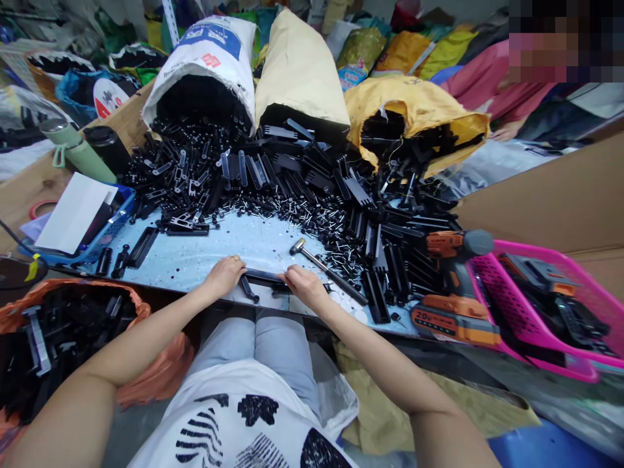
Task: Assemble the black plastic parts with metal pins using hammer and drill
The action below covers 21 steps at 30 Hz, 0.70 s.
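My left hand [224, 275] rests at the near edge of the light blue work surface [205, 253], fingers curled over one end of a long black plastic strip [260, 275]. My right hand [305, 284] pinches the strip's other end. A second thin black piece [247, 288] angles down below the left hand. A small hammer [327, 270] with a metal head lies just right of my right hand.
A big heap of black plastic parts [302, 175] spills from three open sacks [214, 65] at the back. An orange cordless drill [451, 286] and a pink basket [541, 305] sit at right. A blue tray [119, 214], green bottle [78, 153] and orange bag [63, 325] are at left. Another person sits at far right.
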{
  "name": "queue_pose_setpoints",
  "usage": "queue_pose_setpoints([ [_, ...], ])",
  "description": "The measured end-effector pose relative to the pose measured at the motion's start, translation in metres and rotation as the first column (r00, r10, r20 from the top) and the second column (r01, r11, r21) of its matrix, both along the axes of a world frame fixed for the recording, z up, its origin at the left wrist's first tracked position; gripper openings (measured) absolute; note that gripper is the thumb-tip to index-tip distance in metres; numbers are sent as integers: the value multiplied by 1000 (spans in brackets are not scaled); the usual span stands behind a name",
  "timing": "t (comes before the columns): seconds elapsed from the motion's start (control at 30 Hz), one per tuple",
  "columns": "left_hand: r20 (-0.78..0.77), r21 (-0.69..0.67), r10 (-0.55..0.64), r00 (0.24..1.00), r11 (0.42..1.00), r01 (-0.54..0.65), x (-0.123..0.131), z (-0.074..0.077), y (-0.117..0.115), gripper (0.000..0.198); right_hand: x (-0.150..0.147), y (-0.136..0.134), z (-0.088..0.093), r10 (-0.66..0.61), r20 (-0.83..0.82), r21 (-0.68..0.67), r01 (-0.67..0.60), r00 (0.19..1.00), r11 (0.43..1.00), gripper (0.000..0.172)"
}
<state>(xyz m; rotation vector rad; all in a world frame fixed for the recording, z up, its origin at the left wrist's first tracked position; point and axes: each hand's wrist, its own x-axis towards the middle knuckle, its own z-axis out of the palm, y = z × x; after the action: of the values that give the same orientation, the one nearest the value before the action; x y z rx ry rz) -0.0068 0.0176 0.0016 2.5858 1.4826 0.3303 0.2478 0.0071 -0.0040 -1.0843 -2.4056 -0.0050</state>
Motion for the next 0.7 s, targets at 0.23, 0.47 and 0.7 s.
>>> queue_pose_setpoints([
  [0.23, -14, 106, -258, 966, 960, 258, 42, -5, -14, 34, 0, 4, 1, -72, 18, -25, 72, 997, 997, 33],
  [0.47, 27, -114, -271, 962, 955, 272, 63, -9, -10, 63, 9, 0, -16, 53, -10, -129, -54, 999, 990, 26],
  [0.7, 10, -157, -145, 989, 977, 145, 74, -17, -14, 51, 45, -4, -38, 188, 5, -157, -185, 982, 970, 46],
])
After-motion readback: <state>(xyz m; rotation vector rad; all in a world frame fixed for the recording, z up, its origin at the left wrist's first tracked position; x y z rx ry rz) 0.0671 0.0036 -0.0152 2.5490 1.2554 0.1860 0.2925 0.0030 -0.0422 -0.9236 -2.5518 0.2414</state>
